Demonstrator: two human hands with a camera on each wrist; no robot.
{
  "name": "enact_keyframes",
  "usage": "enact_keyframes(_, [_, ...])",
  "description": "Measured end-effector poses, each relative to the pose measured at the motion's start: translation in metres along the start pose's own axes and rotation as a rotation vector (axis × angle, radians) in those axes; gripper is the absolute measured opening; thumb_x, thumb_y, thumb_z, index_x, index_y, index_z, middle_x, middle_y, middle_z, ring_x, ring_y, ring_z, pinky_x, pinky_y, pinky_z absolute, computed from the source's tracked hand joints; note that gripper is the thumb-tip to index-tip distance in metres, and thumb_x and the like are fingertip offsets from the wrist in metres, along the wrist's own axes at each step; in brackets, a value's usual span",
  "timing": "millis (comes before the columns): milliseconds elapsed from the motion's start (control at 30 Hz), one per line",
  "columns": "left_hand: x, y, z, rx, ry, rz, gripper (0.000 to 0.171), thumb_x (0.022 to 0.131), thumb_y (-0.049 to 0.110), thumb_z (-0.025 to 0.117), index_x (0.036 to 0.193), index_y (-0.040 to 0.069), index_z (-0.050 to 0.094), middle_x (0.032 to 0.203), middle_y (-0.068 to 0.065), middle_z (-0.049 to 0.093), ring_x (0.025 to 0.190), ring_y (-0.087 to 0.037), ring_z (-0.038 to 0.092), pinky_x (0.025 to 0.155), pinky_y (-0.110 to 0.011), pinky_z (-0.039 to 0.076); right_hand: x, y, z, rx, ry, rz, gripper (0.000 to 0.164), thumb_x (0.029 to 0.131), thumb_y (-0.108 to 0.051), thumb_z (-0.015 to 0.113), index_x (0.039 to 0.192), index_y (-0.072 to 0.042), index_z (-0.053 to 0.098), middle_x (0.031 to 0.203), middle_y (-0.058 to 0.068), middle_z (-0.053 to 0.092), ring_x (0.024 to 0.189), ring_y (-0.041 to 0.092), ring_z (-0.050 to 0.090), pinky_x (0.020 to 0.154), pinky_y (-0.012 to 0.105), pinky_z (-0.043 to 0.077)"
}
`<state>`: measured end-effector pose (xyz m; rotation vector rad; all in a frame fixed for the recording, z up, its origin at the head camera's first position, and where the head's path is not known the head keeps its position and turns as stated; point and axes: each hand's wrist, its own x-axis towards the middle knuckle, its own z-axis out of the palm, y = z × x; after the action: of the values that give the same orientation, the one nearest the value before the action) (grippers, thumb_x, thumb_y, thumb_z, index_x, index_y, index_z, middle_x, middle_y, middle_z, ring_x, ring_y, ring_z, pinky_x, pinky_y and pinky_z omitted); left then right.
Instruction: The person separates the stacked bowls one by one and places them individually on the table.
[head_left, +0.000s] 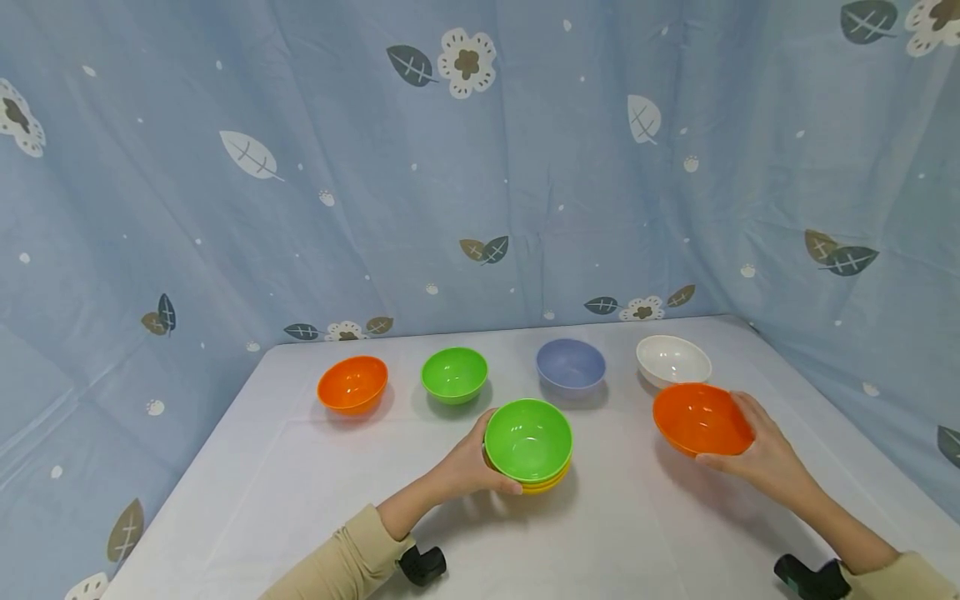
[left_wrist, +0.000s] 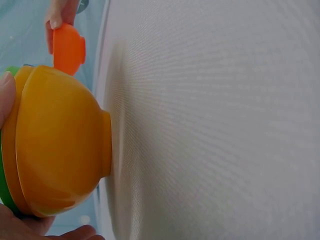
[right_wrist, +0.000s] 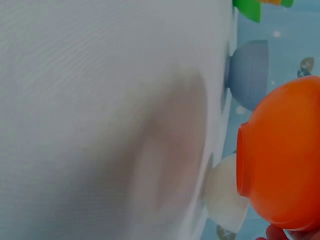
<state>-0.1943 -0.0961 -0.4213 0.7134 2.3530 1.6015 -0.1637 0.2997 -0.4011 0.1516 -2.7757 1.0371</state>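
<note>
My left hand (head_left: 467, 463) grips a stack of bowls by its left side, thumb low at the front. A green bowl (head_left: 528, 440) is uppermost, with yellow bowls (left_wrist: 62, 142) nested under it. In the left wrist view the stack's foot hangs just above the white cloth. My right hand (head_left: 772, 458) holds an orange bowl (head_left: 699, 418) by its right side, thumb in front. That bowl is raised off the table, mouth up, as its shadow on the cloth in the right wrist view shows. Part of its rim is covered by my fingers.
Along the back of the white-covered table (head_left: 285, 508) stand a second orange bowl (head_left: 352, 385), another green bowl (head_left: 454, 375), a blue bowl (head_left: 571, 365) and a white bowl (head_left: 672, 360), which is just behind the held orange one. A blue patterned curtain (head_left: 360, 183) hangs behind and at both sides.
</note>
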Motion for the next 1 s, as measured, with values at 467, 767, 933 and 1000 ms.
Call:
enact_keyframes(467, [0.001,0.0,0.0,0.01,-0.001,-0.006,0.104,0.059,0.018,0.086,0.141,0.008,0.023,0.134,-0.01,0.044,0.121,-0.027,0.044,0.103,-0.048,0.03,0.003,0.016,0.003,-0.074,-0.08,0.057,0.105,0.07,-0.036,0.075,0.138,0.015,0.013,0.137,0.038,0.016,0.112,0.053,0.027,0.082,0.068,0.037])
enact_keyframes(767, [0.002,0.001,0.0,0.023,-0.003,-0.002,0.103,0.059,0.012,0.085,0.141,0.007,0.023,0.135,-0.011,0.042,0.122,-0.028,0.043,0.103,-0.048,0.031,0.005,0.023,0.004,-0.072,-0.108,0.094,0.106,0.072,-0.039,0.074,0.138,0.014,0.011,0.137,0.038,0.016,0.111,0.052,0.028,0.082,0.066,0.039])
enact_keyframes(933, [0.001,0.001,0.001,0.02,0.001,-0.006,0.103,0.059,0.012,0.085,0.141,0.007,0.023,0.135,-0.011,0.042,0.122,-0.028,0.043,0.104,-0.049,0.03,0.003,0.027,0.002,-0.061,-0.113,0.077,0.1,0.071,-0.035,0.075,0.136,0.014,0.017,0.129,0.036,0.029,0.105,0.047,0.036,0.079,0.061,0.044])
enact_keyframes(1000, [0.0,0.001,0.001,0.019,0.003,-0.013,0.103,0.059,0.012,0.085,0.141,0.007,0.023,0.135,-0.011,0.043,0.122,-0.028,0.043,0.104,-0.05,0.029,0.003,0.028,0.003,-0.051,-0.107,0.055,0.096,0.07,-0.032,0.077,0.133,0.014,0.021,0.123,0.034,0.036,0.102,0.044,0.041,0.077,0.058,0.046])
